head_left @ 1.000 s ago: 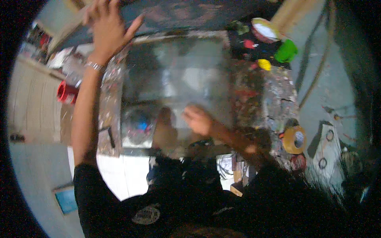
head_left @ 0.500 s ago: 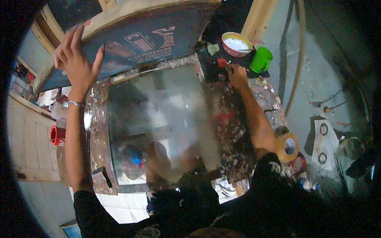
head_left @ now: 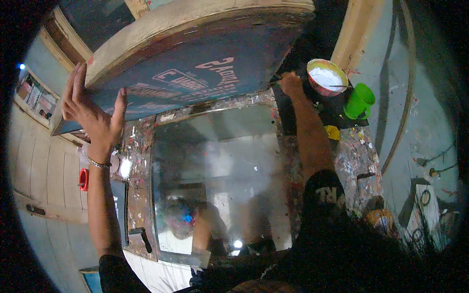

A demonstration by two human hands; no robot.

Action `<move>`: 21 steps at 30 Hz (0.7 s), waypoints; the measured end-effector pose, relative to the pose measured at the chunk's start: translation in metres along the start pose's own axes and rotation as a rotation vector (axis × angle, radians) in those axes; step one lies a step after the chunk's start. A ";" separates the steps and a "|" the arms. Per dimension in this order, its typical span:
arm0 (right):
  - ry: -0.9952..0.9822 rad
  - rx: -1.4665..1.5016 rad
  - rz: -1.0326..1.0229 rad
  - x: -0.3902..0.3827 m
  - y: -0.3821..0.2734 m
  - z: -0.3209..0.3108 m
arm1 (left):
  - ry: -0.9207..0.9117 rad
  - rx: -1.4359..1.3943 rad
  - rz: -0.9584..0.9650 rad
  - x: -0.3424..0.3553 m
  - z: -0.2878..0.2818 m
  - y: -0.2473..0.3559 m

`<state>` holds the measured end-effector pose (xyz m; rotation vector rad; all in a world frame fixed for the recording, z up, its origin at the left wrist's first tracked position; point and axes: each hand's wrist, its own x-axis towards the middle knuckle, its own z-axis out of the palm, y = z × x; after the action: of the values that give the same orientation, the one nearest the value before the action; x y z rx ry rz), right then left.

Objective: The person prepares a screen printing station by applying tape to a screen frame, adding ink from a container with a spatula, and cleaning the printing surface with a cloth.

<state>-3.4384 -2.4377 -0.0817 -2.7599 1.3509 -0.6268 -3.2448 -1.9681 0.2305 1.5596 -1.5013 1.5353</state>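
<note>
A screen printing frame [head_left: 195,80] with a wooden rim and dark mesh with pale lettering stands tilted up at the far side of the table. My left hand [head_left: 93,110] grips its left end, thumb on the mesh side and fingers along the wood. Near the frame's lower right corner is my right hand [head_left: 291,83], its fingers closed; what they hold, if anything, is hidden. Below the frame lies a reflective glass plate [head_left: 220,171]. Right of my right hand stands a bowl of white paste [head_left: 326,78] with a thin stick or handle across it.
A green mug [head_left: 360,101] stands beside the bowl, and a yellow piece [head_left: 333,132] lies by my right forearm. At the left are a red container [head_left: 84,179] and a black-handled tool [head_left: 139,239]. A tape roll [head_left: 380,219] sits at the lower right.
My right hand has moved away from beside the bowl, leftward to the frame's lower right corner. My left hand stays on the frame. The view has shifted, and the yellow piece now shows.
</note>
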 end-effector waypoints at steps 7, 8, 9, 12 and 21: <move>0.266 0.469 -0.224 -0.065 0.002 -0.085 | -0.006 -0.040 -0.007 -0.006 0.009 -0.011; 0.208 0.575 -0.200 -0.093 -0.009 -0.120 | -0.002 -0.058 0.005 -0.009 0.006 -0.014; 0.000 0.534 -0.112 -0.120 -0.018 -0.159 | -0.034 -0.033 0.005 -0.010 0.004 -0.013; -0.337 0.578 0.109 -0.219 -0.035 -0.235 | -0.022 -0.015 -0.134 -0.011 0.015 0.002; -0.063 0.065 -0.355 -0.346 -0.087 -0.128 | -0.082 0.057 -0.030 -0.003 -0.018 0.031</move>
<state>-3.6083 -2.0991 -0.0692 -2.9591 0.8172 -0.5723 -3.2785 -1.9595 0.2216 1.6884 -1.4827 1.5268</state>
